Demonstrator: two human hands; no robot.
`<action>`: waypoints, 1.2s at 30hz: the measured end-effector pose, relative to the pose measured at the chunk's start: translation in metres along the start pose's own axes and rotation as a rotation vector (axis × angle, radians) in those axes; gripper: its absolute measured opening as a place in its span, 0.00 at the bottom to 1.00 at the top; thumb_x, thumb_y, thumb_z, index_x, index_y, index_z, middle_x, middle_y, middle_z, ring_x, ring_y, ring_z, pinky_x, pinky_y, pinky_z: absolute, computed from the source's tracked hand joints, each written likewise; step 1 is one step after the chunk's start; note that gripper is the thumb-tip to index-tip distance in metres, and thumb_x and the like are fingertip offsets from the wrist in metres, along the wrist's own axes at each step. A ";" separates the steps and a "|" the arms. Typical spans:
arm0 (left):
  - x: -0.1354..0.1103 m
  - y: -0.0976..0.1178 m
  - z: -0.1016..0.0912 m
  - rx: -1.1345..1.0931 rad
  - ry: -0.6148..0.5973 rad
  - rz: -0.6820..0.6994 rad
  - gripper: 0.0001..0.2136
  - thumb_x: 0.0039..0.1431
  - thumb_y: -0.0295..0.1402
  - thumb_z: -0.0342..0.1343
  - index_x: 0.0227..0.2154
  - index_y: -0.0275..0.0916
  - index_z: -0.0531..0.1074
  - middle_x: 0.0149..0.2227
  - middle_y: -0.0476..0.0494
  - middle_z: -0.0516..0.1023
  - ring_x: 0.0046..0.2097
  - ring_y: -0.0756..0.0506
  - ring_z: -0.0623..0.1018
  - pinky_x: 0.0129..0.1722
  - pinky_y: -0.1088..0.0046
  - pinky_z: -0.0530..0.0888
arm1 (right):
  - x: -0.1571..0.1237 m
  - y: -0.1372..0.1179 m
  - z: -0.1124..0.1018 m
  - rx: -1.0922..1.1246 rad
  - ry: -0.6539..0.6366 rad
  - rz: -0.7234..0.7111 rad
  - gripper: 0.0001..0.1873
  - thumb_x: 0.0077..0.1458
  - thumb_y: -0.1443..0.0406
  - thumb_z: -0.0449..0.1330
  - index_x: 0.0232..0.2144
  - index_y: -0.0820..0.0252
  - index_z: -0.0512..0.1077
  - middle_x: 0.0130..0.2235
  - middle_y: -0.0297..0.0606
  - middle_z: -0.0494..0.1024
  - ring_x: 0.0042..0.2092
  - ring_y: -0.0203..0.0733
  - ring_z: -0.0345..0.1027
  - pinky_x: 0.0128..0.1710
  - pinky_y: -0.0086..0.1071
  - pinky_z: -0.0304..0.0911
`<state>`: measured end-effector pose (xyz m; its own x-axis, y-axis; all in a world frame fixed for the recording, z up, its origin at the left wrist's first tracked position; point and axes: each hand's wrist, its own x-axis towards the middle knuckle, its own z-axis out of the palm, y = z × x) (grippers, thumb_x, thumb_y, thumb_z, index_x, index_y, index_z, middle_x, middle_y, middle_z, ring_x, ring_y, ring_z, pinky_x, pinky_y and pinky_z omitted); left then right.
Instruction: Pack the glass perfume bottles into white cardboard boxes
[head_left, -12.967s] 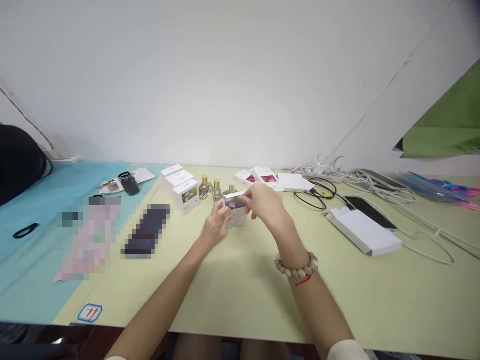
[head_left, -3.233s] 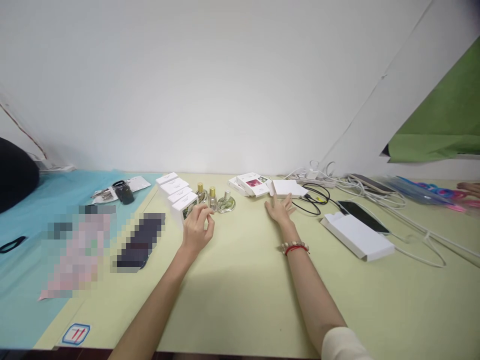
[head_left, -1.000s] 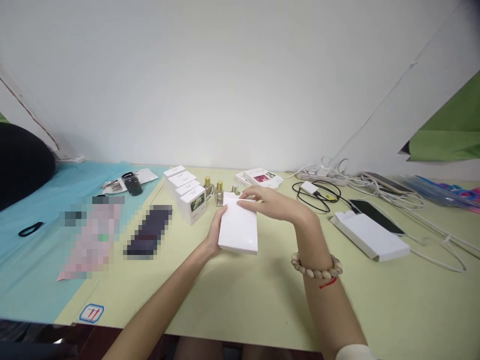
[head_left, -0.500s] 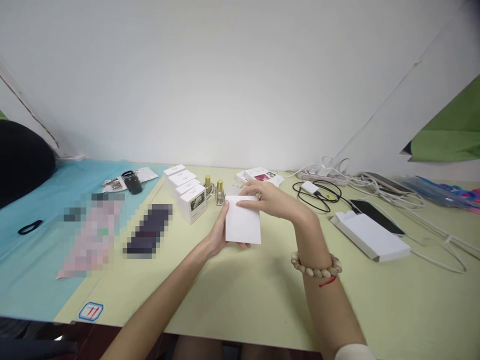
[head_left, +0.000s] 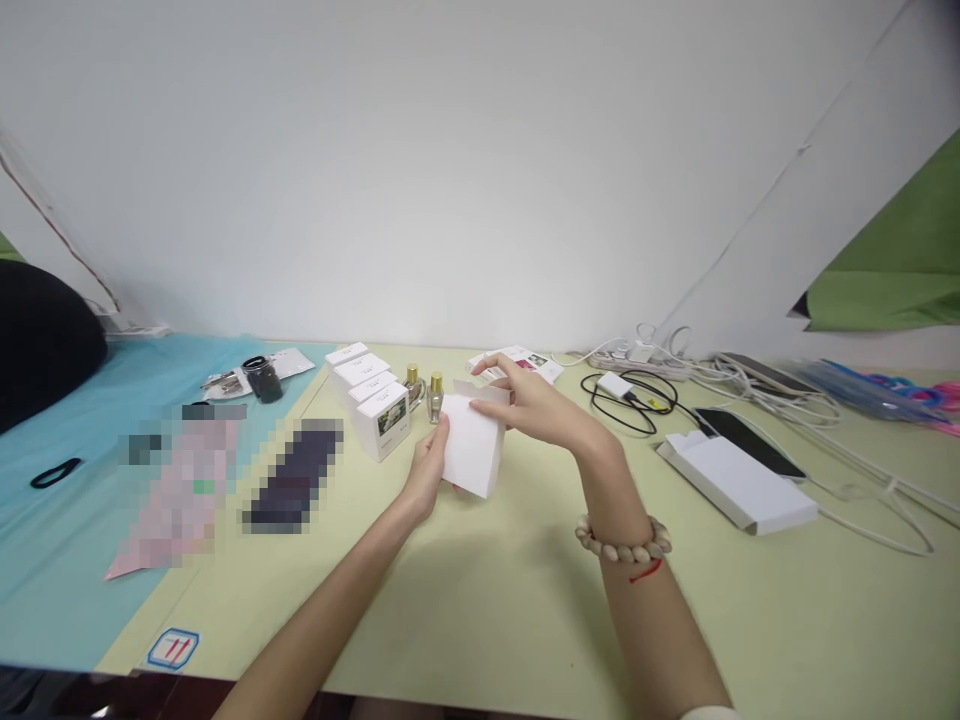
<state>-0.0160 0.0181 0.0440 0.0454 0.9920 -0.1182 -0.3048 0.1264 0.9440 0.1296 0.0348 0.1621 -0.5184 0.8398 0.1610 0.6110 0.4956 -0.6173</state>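
A small white cardboard box (head_left: 472,447) is held up over the table, tilted, with a flap raised at its top. My left hand (head_left: 426,472) grips the box from its left side, thumb on the edge and the other fingers mostly hidden behind. At the top right, my right hand (head_left: 541,405) has its thumb against the box's upper face and its bent fingers around the flap. Just behind the box stand two small glass bottles with gold caps, the nearer bottle (head_left: 436,402) beside my left thumb. Several printed white boxes (head_left: 382,425) stand in a row to the left.
Flat printed cartons (head_left: 551,370) lie behind my right hand. Rightward are a black cable (head_left: 600,395), a phone (head_left: 750,445), an unfolded white carton (head_left: 739,482) and white cords. Leftward, a dark jar (head_left: 263,382) stands on a blue cloth (head_left: 45,580).
The white box has turned and tilted, so its right side now shows. Its top flap stands up more visibly, with my right hand still at the top. The view has shifted slightly.
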 end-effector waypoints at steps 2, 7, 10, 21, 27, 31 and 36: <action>0.000 0.000 0.000 -0.028 0.001 -0.005 0.28 0.48 0.58 0.47 0.32 0.33 0.69 0.24 0.42 0.73 0.24 0.47 0.73 0.15 0.77 0.62 | 0.001 0.003 0.000 0.085 -0.027 0.080 0.26 0.52 0.56 0.54 0.53 0.53 0.57 0.44 0.42 0.71 0.40 0.41 0.67 0.31 0.32 0.66; -0.003 -0.002 0.002 -0.067 -0.083 0.048 0.25 0.50 0.51 0.52 0.46 0.39 0.66 0.37 0.41 0.74 0.36 0.45 0.75 0.22 0.78 0.69 | 0.004 0.018 -0.005 0.169 -0.141 0.112 0.28 0.47 0.59 0.59 0.52 0.49 0.59 0.50 0.41 0.65 0.40 0.41 0.67 0.24 0.27 0.68; -0.004 -0.008 0.006 -0.061 -0.088 0.139 0.27 0.52 0.46 0.53 0.54 0.47 0.56 0.46 0.42 0.70 0.45 0.45 0.72 0.29 0.76 0.73 | -0.001 0.030 -0.019 0.177 -0.089 0.174 0.27 0.47 0.61 0.59 0.51 0.53 0.61 0.49 0.42 0.66 0.41 0.41 0.67 0.24 0.26 0.69; -0.009 -0.042 0.015 0.901 -0.289 0.537 0.14 0.58 0.33 0.46 0.47 0.46 0.64 0.46 0.43 0.67 0.47 0.45 0.68 0.38 0.70 0.71 | -0.058 0.086 -0.079 0.172 0.413 0.408 0.29 0.42 0.59 0.62 0.50 0.54 0.64 0.49 0.44 0.66 0.39 0.43 0.68 0.21 0.28 0.70; 0.016 -0.047 0.036 1.285 -0.358 0.800 0.16 0.57 0.28 0.44 0.48 0.45 0.62 0.49 0.42 0.67 0.53 0.43 0.66 0.50 0.63 0.66 | -0.090 0.108 -0.093 0.232 0.585 0.445 0.30 0.40 0.58 0.63 0.49 0.54 0.65 0.47 0.44 0.69 0.36 0.43 0.69 0.20 0.30 0.70; 0.066 -0.042 0.076 1.527 -0.310 0.809 0.25 0.54 0.19 0.41 0.55 0.43 0.55 0.58 0.40 0.59 0.61 0.41 0.57 0.55 0.60 0.61 | -0.105 0.119 -0.099 0.213 0.661 0.463 0.31 0.40 0.57 0.62 0.49 0.56 0.65 0.47 0.45 0.68 0.33 0.43 0.68 0.19 0.32 0.70; 0.130 -0.026 0.122 1.514 -0.090 0.679 0.29 0.49 0.17 0.42 0.58 0.33 0.51 0.62 0.33 0.50 0.64 0.40 0.45 0.59 0.60 0.53 | -0.113 0.111 -0.104 0.251 0.686 0.464 0.30 0.41 0.57 0.61 0.49 0.54 0.64 0.44 0.44 0.70 0.33 0.42 0.69 0.22 0.34 0.71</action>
<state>0.1134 0.1426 0.0414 0.3666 0.8499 0.3785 0.8462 -0.4737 0.2439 0.3178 0.0178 0.1556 0.2755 0.9334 0.2299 0.4794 0.0739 -0.8745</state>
